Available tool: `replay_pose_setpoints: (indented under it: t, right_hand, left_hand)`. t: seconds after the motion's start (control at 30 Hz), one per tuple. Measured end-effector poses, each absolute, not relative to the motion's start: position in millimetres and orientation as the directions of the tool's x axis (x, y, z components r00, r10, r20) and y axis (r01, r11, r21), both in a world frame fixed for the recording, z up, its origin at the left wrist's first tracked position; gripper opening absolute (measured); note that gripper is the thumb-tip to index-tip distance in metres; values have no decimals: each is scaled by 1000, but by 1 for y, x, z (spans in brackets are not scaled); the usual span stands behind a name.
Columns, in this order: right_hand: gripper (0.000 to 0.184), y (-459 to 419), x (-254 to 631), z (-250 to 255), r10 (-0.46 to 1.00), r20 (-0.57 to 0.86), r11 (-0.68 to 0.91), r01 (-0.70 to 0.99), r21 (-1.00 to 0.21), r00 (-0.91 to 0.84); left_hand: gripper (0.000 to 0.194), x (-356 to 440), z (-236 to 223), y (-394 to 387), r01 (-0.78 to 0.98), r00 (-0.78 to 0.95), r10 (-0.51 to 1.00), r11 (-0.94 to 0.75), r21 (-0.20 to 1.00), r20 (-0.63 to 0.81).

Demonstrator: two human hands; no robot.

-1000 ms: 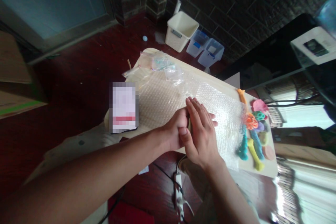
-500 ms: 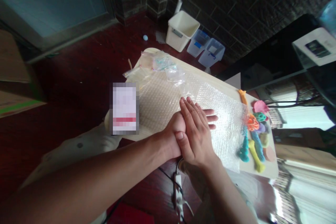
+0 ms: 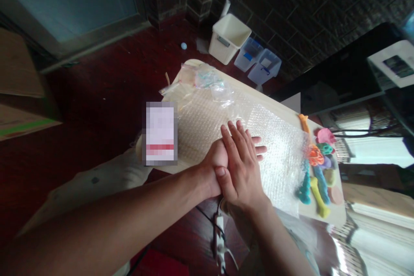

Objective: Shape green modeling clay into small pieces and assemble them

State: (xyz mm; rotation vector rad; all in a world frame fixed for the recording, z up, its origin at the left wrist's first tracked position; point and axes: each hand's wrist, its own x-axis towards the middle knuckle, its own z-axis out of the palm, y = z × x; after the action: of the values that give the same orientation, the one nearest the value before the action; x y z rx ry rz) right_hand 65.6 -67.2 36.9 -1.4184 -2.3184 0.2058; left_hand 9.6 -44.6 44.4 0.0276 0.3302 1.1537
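My left hand [image 3: 217, 159] is held palm up above the table, its stretched fingertips showing past the other hand's edge. Across it lies my right hand [image 3: 242, 161], palm down, with fingers extended and slightly spread and the thumb by the left palm's heel. The palms meet crosswise; anything between them is hidden. Beneath both hands a sheet of bubble wrap [image 3: 278, 155] covers much of the pale table [image 3: 284, 110]. On the right lie soft, clay-like coloured pieces, among them a yellow bone-shaped piece [image 3: 319, 198], a teal one [image 3: 304, 187] and an orange stringy clump [image 3: 314, 155].
Clear plastic bags [image 3: 210, 82] lie at the table's far end. A blurred white-and-red patch [image 3: 160, 133] sits by its left edge. Beyond are a cream bin [image 3: 223, 47] and two clear boxes [image 3: 263, 67] on the floor. A power strip [image 3: 220, 241] is below, near me.
My right hand's fingers have spread a little and shifted slightly over the left hand. The surroundings sit a bit further right in view. Both palms stay together.
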Motion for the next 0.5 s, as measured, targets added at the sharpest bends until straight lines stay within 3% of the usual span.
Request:
replay_pose_setpoints:
  t: [0.13, 0.2, 0.5]
  right_hand:
    - [75, -62, 65, 34, 863, 254, 502, 789, -355, -436]
    - [75, -60, 65, 33, 858, 253, 512, 786, -346, -447]
    - [77, -65, 71, 35, 862, 240, 504, 811, -297, -448]
  left_hand:
    - [86, 31, 34, -57, -970, -12, 951, 64, 236, -308]
    - [91, 40, 32, -63, -973, -94, 953, -26, 229, -288]
    - [63, 40, 34, -54, -975, 39, 969, 91, 204, -243]
